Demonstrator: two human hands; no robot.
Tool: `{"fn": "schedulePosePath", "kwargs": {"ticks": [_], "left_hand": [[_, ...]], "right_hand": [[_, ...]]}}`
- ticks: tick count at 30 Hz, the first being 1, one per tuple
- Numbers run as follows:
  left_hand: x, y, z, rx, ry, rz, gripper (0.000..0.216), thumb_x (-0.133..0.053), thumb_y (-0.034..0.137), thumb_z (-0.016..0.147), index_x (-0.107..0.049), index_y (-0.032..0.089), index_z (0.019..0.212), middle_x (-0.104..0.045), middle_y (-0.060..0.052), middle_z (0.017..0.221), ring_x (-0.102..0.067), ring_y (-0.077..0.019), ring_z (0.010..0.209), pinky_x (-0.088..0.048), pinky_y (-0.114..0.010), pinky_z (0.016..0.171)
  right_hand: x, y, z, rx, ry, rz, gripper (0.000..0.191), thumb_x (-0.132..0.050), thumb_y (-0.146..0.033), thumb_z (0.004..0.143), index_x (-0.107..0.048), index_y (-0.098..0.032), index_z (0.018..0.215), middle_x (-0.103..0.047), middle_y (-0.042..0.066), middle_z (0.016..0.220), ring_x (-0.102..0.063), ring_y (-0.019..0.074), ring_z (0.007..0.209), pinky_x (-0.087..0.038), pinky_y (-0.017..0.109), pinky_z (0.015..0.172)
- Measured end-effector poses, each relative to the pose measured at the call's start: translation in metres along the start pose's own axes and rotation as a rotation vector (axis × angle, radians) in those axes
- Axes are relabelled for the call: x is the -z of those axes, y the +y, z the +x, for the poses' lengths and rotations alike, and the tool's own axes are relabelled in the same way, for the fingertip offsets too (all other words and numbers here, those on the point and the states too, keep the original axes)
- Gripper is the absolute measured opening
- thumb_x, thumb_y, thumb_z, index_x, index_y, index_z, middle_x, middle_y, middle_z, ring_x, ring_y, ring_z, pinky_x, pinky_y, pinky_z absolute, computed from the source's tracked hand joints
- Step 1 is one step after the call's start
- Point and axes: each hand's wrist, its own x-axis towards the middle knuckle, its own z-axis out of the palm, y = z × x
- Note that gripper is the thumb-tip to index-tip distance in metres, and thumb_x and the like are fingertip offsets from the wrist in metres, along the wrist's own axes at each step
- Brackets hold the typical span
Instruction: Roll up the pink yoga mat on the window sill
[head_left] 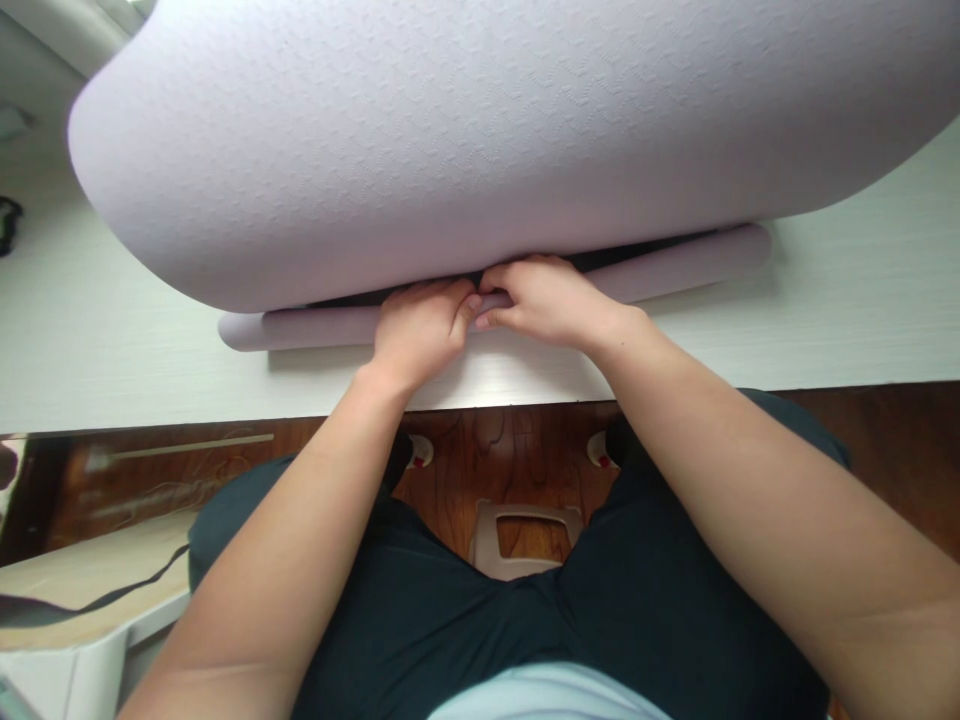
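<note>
A pale purple, textured yoga mat (480, 130) lies on the white table, its big sheet bulging up and away from me. Its near edge is curled into a narrow roll (682, 265) along the table's front, with a dark gap between roll and sheet. My left hand (429, 318) is closed over the middle of this rolled edge, thumb on the near side. Right beside it, my right hand (544, 300) pinches the same edge between thumb and fingers. The hands almost touch. Some fingertips are hidden behind the roll.
The white table (862, 300) ends just in front of my knees. Below are a wooden floor (495, 460) and a beige stool (517, 570) between my legs. A pale board with a dark strap (97, 603) stands at lower left. A black object (9, 225) rests at the table's far left.
</note>
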Motion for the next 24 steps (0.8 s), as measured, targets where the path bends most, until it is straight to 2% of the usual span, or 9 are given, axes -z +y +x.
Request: {"fn": "schedulePosePath", "kwargs": {"ticks": [15,21,24], "left_hand": [[0.008,0.013,-0.001,0.059,-0.101,0.017,0.049,-0.031,0.049,0.107,-0.074,0.025,0.109,-0.077,-0.010,0.107,-0.070,-0.0310,0.099,-0.051,-0.040,0.081],[0.001,0.018,-0.008,0.093,-0.020,0.030,0.046,-0.034,0.046,0.106,-0.074,0.024,0.110,-0.070,-0.015,0.119,-0.059,-0.0368,0.120,-0.045,-0.050,0.098],[0.000,0.020,-0.009,0.087,-0.018,0.031,0.046,-0.034,0.047,0.106,-0.073,0.024,0.111,-0.067,-0.015,0.122,-0.054,-0.0387,0.125,-0.042,-0.054,0.101]], "right_hand": [[0.008,-0.001,-0.002,-0.019,-0.070,-0.008,0.035,-0.064,-0.046,0.090,-0.079,-0.020,0.109,-0.077,0.007,0.098,-0.064,0.0226,0.086,-0.040,0.031,0.075],[0.008,0.000,-0.002,0.010,-0.071,-0.029,0.037,-0.066,-0.050,0.089,-0.079,-0.020,0.106,-0.076,0.008,0.096,-0.064,0.0228,0.086,-0.040,0.031,0.077],[0.007,0.002,-0.002,0.021,-0.071,-0.037,0.038,-0.065,-0.051,0.089,-0.079,-0.020,0.105,-0.076,0.007,0.093,-0.064,0.0228,0.086,-0.040,0.031,0.078]]}}
